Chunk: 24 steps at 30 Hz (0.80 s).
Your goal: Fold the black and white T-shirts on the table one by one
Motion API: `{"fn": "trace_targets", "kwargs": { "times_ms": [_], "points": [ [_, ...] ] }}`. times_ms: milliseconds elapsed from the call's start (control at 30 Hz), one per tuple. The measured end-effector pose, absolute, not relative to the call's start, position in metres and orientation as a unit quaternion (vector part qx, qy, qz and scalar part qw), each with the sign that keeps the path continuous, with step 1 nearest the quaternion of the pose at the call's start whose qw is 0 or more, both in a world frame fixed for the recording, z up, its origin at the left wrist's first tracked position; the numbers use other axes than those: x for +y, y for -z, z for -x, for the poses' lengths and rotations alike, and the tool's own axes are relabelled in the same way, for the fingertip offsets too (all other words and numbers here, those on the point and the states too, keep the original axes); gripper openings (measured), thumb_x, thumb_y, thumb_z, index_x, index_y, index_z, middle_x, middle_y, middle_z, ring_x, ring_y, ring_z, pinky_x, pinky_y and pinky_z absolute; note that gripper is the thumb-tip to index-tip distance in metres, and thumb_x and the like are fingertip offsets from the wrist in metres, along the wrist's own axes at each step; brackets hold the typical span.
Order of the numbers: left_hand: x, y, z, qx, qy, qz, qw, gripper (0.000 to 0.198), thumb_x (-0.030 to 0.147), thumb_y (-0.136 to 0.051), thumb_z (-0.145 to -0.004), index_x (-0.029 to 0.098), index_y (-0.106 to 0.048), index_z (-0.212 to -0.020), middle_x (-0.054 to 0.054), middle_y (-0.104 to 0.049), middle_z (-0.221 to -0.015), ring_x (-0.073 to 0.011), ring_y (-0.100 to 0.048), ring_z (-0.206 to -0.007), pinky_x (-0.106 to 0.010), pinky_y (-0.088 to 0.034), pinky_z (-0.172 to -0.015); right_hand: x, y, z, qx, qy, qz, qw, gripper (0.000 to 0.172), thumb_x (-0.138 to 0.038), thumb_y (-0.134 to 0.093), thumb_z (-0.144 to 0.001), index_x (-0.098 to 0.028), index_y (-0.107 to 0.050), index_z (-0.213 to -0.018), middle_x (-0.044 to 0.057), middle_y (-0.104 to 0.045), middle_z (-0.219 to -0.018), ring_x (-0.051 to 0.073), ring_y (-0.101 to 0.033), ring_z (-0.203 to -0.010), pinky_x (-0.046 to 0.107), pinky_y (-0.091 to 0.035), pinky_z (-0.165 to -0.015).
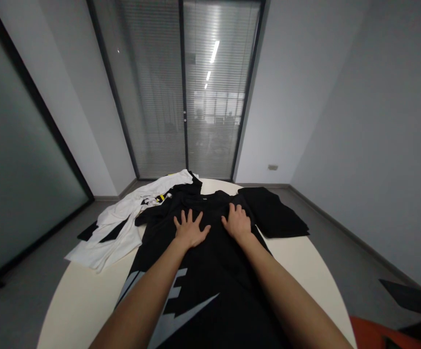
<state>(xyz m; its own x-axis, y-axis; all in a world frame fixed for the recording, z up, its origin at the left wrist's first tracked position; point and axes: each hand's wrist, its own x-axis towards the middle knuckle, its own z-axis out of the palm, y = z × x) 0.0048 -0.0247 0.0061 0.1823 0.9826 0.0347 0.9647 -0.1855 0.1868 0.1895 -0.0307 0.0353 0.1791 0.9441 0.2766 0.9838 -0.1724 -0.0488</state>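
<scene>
A black T-shirt with a large grey print lies spread out over the table, its collar at the far end. My left hand rests flat on the upper chest of the shirt with its fingers spread. On the shirt's upper right, near the shoulder, my right hand lies palm down, fingers apart and slightly bent. Neither hand holds anything. Parts of the print are hidden under my left forearm.
A loose pile of white and black clothes covers the table's left side. Folded black cloth lies at the right. The round cream table has a red chair by its right edge. Glass panels with blinds stand beyond.
</scene>
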Motion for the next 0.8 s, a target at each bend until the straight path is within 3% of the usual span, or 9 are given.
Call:
{"fn": "trace_targets", "kwargs": {
  "times_ms": [67,200,267,400,533,700,800],
  "points": [
    [-0.023,-0.006,-0.005,0.638,-0.086,-0.763,0.05,0.073,0.072,-0.028,-0.094,0.034,-0.036,-0.155,-0.009,-0.025,-0.166,-0.0435,-0.015,-0.152,-0.068,-0.014,-0.117,-0.023,-0.037,-0.197,-0.608,0.118,0.776,0.115,0.057,-0.036,-0.061,-0.09,-0.014,-0.047,-0.141,0.021,-0.055,-0.13,0.031,-0.054,-0.114,0.039,-0.046,-0.086],
    [-0.024,-0.004,-0.003,0.637,-0.104,-0.763,0.033,0.065,0.062,-0.023,-0.099,0.032,-0.041,-0.154,-0.008,-0.03,-0.164,-0.0384,-0.021,-0.152,-0.062,-0.017,-0.119,-0.014,-0.035,-0.214,-0.59,0.128,0.791,0.097,0.033,-0.028,-0.059,-0.09,-0.01,-0.065,-0.116,0.023,-0.061,-0.122,0.034,-0.054,-0.117,0.044,-0.042,-0.093],
    [-0.025,-0.003,-0.002,0.636,-0.105,-0.764,0.03,0.062,0.059,-0.024,-0.1,0.032,-0.041,-0.153,-0.008,-0.031,-0.164,-0.0373,-0.021,-0.152,-0.061,-0.017,-0.12,-0.01,-0.033,-0.225,-0.587,0.087,0.796,0.116,0.029,-0.028,-0.052,-0.094,-0.011,-0.068,-0.111,0.021,-0.065,-0.115,0.033,-0.059,-0.113,0.044,-0.042,-0.094],
    [-0.026,-0.003,-0.002,0.633,-0.103,-0.767,0.028,0.062,0.057,-0.031,-0.099,0.03,-0.04,-0.154,-0.008,-0.03,-0.164,-0.037,-0.021,-0.152,-0.06,-0.017,-0.12,0.0,-0.037,-0.255,-0.482,-0.043,0.82,0.306,0.045,-0.039,-0.037,-0.1,-0.014,-0.061,-0.129,0.02,-0.07,-0.106,0.031,-0.066,-0.103,0.044,-0.047,-0.092],
    [-0.028,-0.004,-0.003,0.632,-0.099,-0.768,0.03,0.063,0.057,-0.033,-0.098,0.029,-0.04,-0.154,-0.01,-0.028,-0.165,-0.038,-0.02,-0.152,-0.061,-0.017,-0.12,0.016,-0.047,-0.292,-0.368,-0.097,0.764,0.522,0.05,-0.041,-0.036,-0.097,-0.01,-0.059,-0.129,0.022,-0.067,-0.12,0.031,-0.063,-0.114,0.04,-0.048,-0.098],
    [-0.027,-0.003,-0.003,0.629,-0.096,-0.771,0.027,0.063,0.057,-0.034,-0.098,0.029,-0.039,-0.155,-0.01,-0.028,-0.165,-0.0389,-0.02,-0.152,-0.061,-0.017,-0.119,0.026,-0.045,-0.32,-0.34,-0.113,0.737,0.574,0.051,-0.031,-0.028,-0.096,-0.008,-0.054,-0.135,0.017,-0.07,-0.116,0.024,-0.066,-0.108,0.034,-0.054,-0.091],
    [-0.027,-0.002,-0.003,0.629,-0.093,-0.771,0.027,0.063,0.056,-0.034,-0.098,0.029,-0.039,-0.155,-0.01,-0.027,-0.165,-0.0385,-0.019,-0.152,-0.061,-0.017,-0.119,0.024,-0.039,-0.328,-0.359,-0.138,0.729,0.566,0.046,-0.032,-0.043,-0.092,-0.011,-0.059,-0.13,0.013,-0.073,-0.106,0.024,-0.068,-0.102,0.033,-0.056,-0.087]
  ]
}}
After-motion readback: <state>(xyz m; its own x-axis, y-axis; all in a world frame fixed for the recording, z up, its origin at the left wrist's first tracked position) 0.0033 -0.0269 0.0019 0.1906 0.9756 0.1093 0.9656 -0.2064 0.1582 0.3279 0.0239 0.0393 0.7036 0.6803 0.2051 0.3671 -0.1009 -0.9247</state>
